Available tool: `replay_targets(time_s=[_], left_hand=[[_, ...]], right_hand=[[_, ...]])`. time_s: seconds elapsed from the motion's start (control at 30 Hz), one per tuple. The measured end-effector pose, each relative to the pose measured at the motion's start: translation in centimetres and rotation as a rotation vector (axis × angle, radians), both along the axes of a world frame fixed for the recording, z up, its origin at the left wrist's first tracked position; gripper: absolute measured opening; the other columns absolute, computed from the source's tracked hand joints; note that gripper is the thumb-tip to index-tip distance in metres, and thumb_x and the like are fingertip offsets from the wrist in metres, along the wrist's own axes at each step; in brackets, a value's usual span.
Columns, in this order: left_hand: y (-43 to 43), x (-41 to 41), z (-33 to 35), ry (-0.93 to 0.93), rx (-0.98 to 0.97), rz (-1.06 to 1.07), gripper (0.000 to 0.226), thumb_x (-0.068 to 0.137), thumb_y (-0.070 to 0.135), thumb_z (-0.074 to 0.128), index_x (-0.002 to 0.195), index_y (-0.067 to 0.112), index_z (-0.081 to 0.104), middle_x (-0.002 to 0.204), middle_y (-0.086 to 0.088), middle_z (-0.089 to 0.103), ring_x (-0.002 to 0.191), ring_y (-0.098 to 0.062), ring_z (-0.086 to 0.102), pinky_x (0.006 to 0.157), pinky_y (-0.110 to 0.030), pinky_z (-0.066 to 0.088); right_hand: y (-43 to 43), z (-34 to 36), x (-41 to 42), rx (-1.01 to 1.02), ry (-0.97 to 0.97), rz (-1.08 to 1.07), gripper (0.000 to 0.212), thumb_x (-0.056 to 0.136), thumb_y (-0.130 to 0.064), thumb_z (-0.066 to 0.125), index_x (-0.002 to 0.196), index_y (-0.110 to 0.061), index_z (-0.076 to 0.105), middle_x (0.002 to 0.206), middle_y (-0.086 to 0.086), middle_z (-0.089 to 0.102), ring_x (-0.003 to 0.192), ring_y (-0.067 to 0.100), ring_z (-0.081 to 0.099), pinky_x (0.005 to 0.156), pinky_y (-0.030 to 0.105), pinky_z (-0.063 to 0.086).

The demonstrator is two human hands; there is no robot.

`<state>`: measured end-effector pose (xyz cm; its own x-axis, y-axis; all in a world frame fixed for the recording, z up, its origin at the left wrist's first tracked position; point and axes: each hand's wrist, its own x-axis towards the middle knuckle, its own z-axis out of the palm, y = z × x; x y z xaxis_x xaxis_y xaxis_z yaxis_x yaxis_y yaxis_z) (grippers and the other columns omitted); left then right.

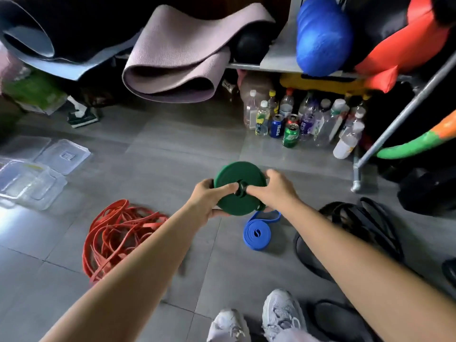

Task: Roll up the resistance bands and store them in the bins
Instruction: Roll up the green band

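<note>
A dark green resistance band (235, 174), wound into a flat disc, is held up over the floor between both hands. My left hand (208, 201) grips its left and lower edge. My right hand (274, 190) pinches it from the right, fingers near the centre. Below on the tiles lies a rolled blue band (256, 234) with a loose tail. A tangled heap of red bands (116, 233) lies to the left. Loose black bands (357, 220) lie at the right. Clear plastic bins (32, 183) and lids (63, 156) sit at the far left.
Bottles and cans (296, 119) stand under a metal shelf (271, 66) at the back. Rolled yoga mats (177, 60), a blue roll (320, 35) and orange gear lie on it. A metal rack leg (357, 169) stands right. My shoes (278, 314) are at the bottom.
</note>
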<state>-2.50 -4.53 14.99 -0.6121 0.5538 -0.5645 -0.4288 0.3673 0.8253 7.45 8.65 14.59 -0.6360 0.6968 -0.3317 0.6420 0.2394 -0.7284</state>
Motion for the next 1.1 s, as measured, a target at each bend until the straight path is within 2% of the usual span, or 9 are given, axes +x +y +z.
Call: replay_targets(time_s=[0.13,0.23,0.37,0.43,0.53,0.63,0.7,0.87,1.1], left_hand=[[2.7,-1.2,-7.5,-0.091,0.010,0.093,0.070,0.078,0.034,0.075,0.133,0.009,0.039,0.128,-0.004,0.052,0.104,-0.018,0.062,0.074,-0.047,0.058],[3.8,-1.3,-13.4,-0.100,-0.135,0.110,0.072,0.083,0.047,0.064,0.140,0.017,0.032,0.138,0.000,0.039,0.118,-0.019,0.049,0.075,-0.043,0.058],[5.3,-0.1,-21.2,0.262,-0.536,-0.396,0.073,0.082,0.043,0.065,0.141,0.015,0.031,0.139,-0.007,0.036,0.115,-0.023,0.049,0.090,-0.030,0.047],[6.8,0.8,-23.8,0.392,-0.586,-0.600,0.078,0.078,0.043,0.068,0.139,0.014,0.030,0.135,-0.007,0.039,0.121,-0.024,0.043,0.091,-0.028,0.040],[9.7,1.6,-26.4,0.583,-0.602,-0.733,0.090,0.071,0.048,0.073,0.138,0.013,0.025,0.135,-0.005,0.041,0.125,-0.026,0.036,0.097,-0.037,0.039],[11.9,1.8,-28.3,0.699,-0.647,-0.827,0.124,0.059,0.059,0.077,0.147,0.011,0.004,0.143,-0.002,0.034,0.131,-0.025,0.030,0.103,-0.041,0.035],[12.6,2.1,-29.3,0.717,-0.683,-0.884,0.134,0.057,0.060,0.079,0.149,0.014,-0.006,0.142,-0.001,0.031,0.131,-0.026,0.029,0.101,-0.044,0.037],[12.6,2.8,-30.7,0.748,-0.688,-0.983,0.094,0.063,0.044,0.078,0.140,0.031,0.026,0.132,0.001,0.030,0.122,-0.025,0.028,0.084,-0.042,0.040],[12.6,2.5,-31.4,0.704,-0.643,-0.956,0.094,0.061,0.042,0.080,0.137,0.027,0.026,0.133,0.004,0.033,0.125,-0.024,0.027,0.090,-0.042,0.039]], right_hand=[[3.1,-8.6,-1.7,-0.163,-0.079,-0.149,0.029,0.065,-0.037,0.073,0.075,-0.024,0.048,0.079,-0.003,0.058,0.064,0.013,0.059,0.051,0.033,0.056],[6.3,-14.0,-2.3,-0.334,-0.085,-0.315,0.032,0.062,-0.031,0.075,0.081,-0.013,0.056,0.083,0.005,0.059,0.070,0.027,0.065,0.049,0.044,0.058],[10.7,-19.6,-2.1,-0.415,-0.102,-0.454,0.034,0.064,-0.027,0.076,0.083,-0.009,0.055,0.082,0.004,0.055,0.070,0.020,0.061,0.053,0.040,0.059],[12.4,-21.8,-1.9,-0.425,-0.107,-0.498,0.035,0.065,-0.027,0.075,0.086,-0.008,0.054,0.085,0.004,0.055,0.070,0.018,0.060,0.053,0.036,0.058],[14.4,-24.3,-1.9,-0.443,-0.065,-0.550,0.034,0.066,-0.027,0.074,0.087,-0.006,0.056,0.093,0.009,0.059,0.075,0.022,0.064,0.052,0.034,0.057],[15.5,-25.9,-1.9,-0.476,-0.007,-0.604,0.025,0.069,-0.026,0.073,0.075,-0.009,0.055,0.099,0.013,0.063,0.082,0.029,0.066,0.049,0.030,0.054],[16.0,-26.3,-2.0,-0.508,0.013,-0.636,0.022,0.070,-0.023,0.072,0.075,-0.010,0.055,0.101,0.015,0.064,0.084,0.031,0.067,0.048,0.030,0.053],[16.4,-26.8,-2.0,-0.585,0.002,-0.674,0.043,0.076,-0.019,0.069,0.111,-0.003,0.052,0.106,0.013,0.060,0.086,0.031,0.066,0.037,0.024,0.050],[17.1,-27.2,-1.6,-0.642,0.035,-0.716,0.023,0.076,-0.019,0.067,0.090,-0.010,0.052,0.099,0.012,0.062,0.076,0.029,0.067,0.043,0.027,0.052]])
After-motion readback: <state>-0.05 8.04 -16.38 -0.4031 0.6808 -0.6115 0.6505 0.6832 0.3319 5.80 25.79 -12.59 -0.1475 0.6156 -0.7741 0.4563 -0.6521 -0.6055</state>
